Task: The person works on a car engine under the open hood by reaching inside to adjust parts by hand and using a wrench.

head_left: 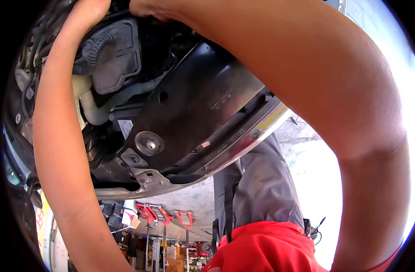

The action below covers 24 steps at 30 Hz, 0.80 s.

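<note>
Reaches up from the lower left with the left arm (60, 136), nearly straight, and swings the right arm (370, 81) in a broad bend from the lower right across the top. Brings left hand (93, 7) and right hand (148, 7) near each other at the top edge, mostly cut off there; cannot tell whether spread, narrowed or closed on anything. Nearest to both, just beneath in the view, a dark cover (119, 63) in the upper left of the engine bay (155, 50), broad face toward the camera, long axis slanting from upper right to lower left. On its left part, a corrugated hose (97, 52), bending up and rightward. Below the cover, a pale curved pipe (96, 114); to the right, a large black panel (189, 111), slanting likewise, its upper right end behind the right arm. In front of the bay's left side, the left arm. Lower down, grey trousers (266, 186), a red shirt (271, 249) and red-headed equipment (185, 219) on the floor.
</note>
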### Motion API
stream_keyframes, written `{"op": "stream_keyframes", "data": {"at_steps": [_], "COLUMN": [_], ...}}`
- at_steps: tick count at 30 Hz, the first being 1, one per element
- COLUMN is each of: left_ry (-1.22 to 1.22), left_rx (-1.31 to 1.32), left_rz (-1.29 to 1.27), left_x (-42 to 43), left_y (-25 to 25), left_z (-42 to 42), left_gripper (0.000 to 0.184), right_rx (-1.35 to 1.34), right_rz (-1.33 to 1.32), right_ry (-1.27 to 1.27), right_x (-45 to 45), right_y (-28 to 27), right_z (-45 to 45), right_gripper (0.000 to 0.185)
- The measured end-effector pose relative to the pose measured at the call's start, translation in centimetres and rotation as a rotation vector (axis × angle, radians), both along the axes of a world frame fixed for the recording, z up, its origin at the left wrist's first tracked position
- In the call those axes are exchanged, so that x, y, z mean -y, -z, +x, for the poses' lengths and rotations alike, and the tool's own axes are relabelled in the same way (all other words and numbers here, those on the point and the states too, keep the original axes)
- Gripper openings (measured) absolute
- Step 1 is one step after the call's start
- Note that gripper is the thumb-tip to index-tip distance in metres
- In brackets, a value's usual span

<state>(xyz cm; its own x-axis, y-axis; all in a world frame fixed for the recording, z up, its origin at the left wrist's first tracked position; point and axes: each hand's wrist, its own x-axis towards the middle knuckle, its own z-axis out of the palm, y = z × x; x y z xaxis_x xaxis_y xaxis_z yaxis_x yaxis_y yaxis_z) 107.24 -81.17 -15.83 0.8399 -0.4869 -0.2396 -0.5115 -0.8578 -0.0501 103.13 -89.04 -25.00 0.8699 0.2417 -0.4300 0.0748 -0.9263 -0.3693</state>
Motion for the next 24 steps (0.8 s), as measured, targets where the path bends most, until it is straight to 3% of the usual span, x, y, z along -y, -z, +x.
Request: {"op": "stream_keyframes", "data": {"at_steps": [3,8,10,13,14,16,17,19,21,24], "left_ry": [-0.048,-0.018,0.062,0.113,0.113,0.066,0.061,0.062,0.027,0.001], "left_rx": [-0.124,-0.005,0.020,-0.055,-0.053,-0.084,-0.082,0.020,-0.062,-0.160], "left_rz": [-0.019,0.002,-0.099,-0.083,-0.082,-0.007,-0.010,-0.022,-0.034,-0.020], "left_x": [0.9,0.1,-0.3,-0.2,-0.4,-0.5,-0.5,-0.6,0.0,-0.2], "left_y": [-2.0,-0.8,-0.9,-1.2,-0.8,0.1,0.1,0.4,-0.4,-0.1], "left_z": [-1.0,-0.2,-1.0,-0.5,0.2,1.6,1.4,0.8,0.5,1.1], "left_gripper": [0.055,0.055,0.055,0.055,0.055,0.054,0.054,0.054,0.054,0.054], "right_rx": [-0.010,-0.018,-0.018,-0.031,-0.038,0.464,0.466,0.136,0.000,-0.049], "right_rz": [-0.026,-0.113,-0.158,-0.236,-0.268,-0.531,-0.534,-0.500,-0.436,-0.417], "right_ry": [-0.025,-0.123,-0.196,-0.347,-0.493,-1.666,-1.671,-1.261,-0.889,-0.731], "right_x": [0.3,0.5,0.8,1.5,1.8,2.7,1.8,1.1,0.5,0.3], "right_y": [-0.1,-1.5,-2.1,-3.6,-4.2,-2.7,-2.4,-1.9,-1.5,-1.3], "right_z": [-0.1,-0.8,-0.8,-1.1,-0.8,1.2,1.3,1.5,1.1,0.9], "right_gripper": [0.017,0.017,0.017,0.018,0.018,0.022,0.022,0.022,0.022,0.022]}}
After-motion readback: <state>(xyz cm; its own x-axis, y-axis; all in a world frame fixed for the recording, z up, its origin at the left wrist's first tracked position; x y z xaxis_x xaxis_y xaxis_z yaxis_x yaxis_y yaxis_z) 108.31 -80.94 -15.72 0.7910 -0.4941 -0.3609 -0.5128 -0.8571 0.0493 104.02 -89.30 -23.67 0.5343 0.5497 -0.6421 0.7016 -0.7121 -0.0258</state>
